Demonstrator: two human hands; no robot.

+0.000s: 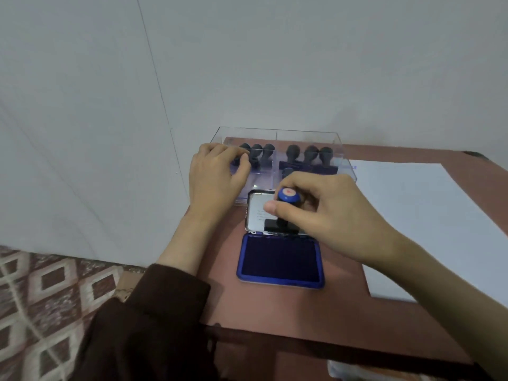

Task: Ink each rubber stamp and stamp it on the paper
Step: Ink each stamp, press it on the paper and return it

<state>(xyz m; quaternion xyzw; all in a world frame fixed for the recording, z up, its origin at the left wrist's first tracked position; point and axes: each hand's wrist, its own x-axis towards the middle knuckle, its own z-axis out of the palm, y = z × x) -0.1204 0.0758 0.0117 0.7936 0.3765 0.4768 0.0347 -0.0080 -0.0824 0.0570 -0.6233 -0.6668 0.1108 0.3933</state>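
Note:
My right hand (327, 213) grips a rubber stamp (287, 200) with a blue knob by its handle, its black base held over the open lid (254, 213) of the ink pad. The blue ink pad (280, 261) lies open on the table just below it. My left hand (217, 174) reaches into the left part of a clear plastic box (346, 163), fingers curled round a dark stamp there. Several dark-handled stamps (310, 155) stand in the box. A white paper sheet (428, 215) lies to the right.
The reddish-brown table (275, 312) stands against a pale wall (247, 64). Its front edge runs below the ink pad. Patterned floor tiles (41, 298) show at the lower left. My dark sleeve (145, 325) covers the left forearm.

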